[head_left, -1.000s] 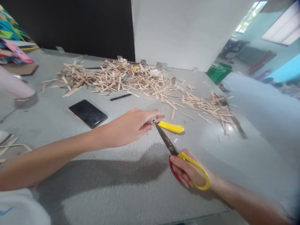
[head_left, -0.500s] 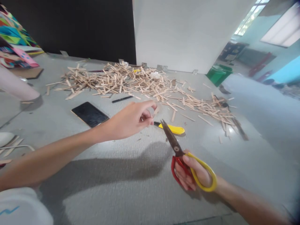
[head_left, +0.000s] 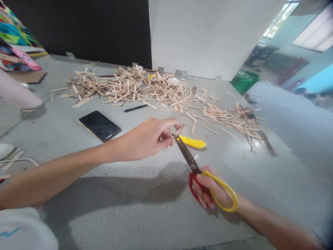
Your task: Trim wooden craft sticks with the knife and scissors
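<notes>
My left hand point(head_left: 156, 137) is pinched around a short piece of wooden stick point(head_left: 181, 128), whose end pokes up past the fingertips. My right hand point(head_left: 208, 189) grips a pair of scissors point(head_left: 187, 154) with one red and one yellow handle. Their dark blades point up and left, with the tips at my left fingertips, close to the stick; whether they touch it I cannot tell. Just behind the blades a yellow utility knife point(head_left: 193, 142) lies on the grey surface, its front end partly covered.
A long pile of wooden sticks point(head_left: 125, 86) spreads along the wall panels and off to the right. A phone point(head_left: 100, 125) and a black pen point(head_left: 136, 108) lie beyond my left forearm. A green bin point(head_left: 244, 82) stands at the back right, a pale cylinder point(head_left: 18, 90) at the left.
The scissors have moved slightly left, their tips now at my left fingertips. More of the wooden piece shows above my left fingers. A small pale scrap now shows beside the blades.
</notes>
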`<state>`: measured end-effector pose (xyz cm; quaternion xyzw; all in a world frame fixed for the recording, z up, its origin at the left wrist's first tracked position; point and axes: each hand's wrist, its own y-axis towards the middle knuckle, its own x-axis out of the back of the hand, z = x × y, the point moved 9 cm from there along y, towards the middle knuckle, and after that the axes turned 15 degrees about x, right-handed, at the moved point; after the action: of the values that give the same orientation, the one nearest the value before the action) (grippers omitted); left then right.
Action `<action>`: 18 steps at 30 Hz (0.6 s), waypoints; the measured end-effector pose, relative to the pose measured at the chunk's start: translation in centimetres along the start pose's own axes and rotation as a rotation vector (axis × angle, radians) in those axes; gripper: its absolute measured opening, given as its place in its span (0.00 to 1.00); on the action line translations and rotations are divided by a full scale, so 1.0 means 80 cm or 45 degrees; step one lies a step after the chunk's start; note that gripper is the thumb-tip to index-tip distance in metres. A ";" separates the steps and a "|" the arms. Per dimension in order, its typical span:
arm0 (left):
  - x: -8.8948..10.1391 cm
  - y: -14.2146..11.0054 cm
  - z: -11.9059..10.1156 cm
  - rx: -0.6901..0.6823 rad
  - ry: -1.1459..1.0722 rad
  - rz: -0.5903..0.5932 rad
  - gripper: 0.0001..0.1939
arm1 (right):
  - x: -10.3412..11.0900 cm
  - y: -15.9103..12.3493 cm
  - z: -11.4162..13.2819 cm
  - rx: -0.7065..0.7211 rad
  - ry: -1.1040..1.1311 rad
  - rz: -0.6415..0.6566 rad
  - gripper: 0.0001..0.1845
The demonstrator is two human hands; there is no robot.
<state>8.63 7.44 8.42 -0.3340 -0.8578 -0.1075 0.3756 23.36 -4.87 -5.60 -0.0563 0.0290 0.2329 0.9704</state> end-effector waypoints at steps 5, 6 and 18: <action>-0.003 0.001 0.004 -0.037 0.105 -0.015 0.12 | 0.002 0.004 0.000 -0.067 0.001 -0.066 0.34; -0.003 0.002 0.005 -0.036 0.126 -0.013 0.12 | 0.002 0.004 0.000 -0.083 -0.013 -0.071 0.34; -0.006 0.004 0.012 -0.017 0.158 0.026 0.13 | 0.002 0.001 0.001 -0.107 -0.090 -0.047 0.42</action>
<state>8.52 7.87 7.41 -0.3377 -0.8287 -0.1298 0.4270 23.48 -4.69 -5.57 -0.0894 -0.0160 0.2179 0.9717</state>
